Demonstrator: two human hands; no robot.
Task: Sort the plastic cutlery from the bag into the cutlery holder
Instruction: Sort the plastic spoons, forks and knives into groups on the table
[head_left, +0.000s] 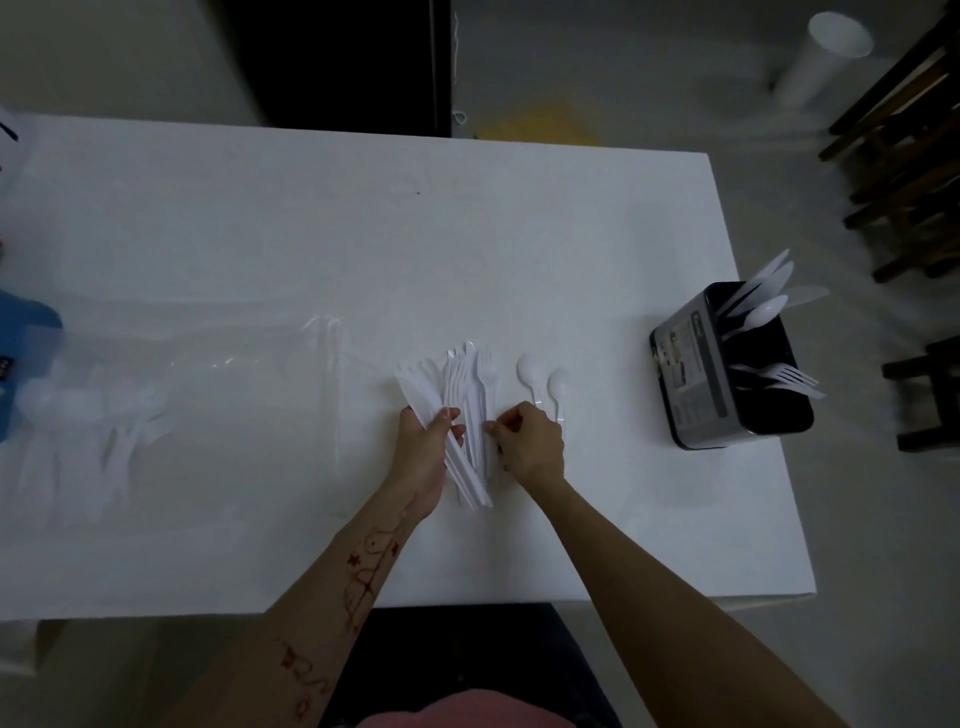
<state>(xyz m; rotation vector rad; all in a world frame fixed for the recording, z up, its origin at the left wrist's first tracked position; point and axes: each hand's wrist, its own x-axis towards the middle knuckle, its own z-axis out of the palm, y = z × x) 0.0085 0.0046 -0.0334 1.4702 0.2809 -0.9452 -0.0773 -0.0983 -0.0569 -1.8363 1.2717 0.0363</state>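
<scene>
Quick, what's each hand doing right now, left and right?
Left hand: grips a bunch of white plastic cutlery.
Right hand: fingers curled, pinching a piece at the edge of that bunch.

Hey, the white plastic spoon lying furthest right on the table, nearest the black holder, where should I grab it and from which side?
Probably pinch the white plastic spoon by its thin handle, the end nearest you, coming from above with the right hand. Its bowl points away, and its right side is free, while another spoon lies close on its left.
</scene>
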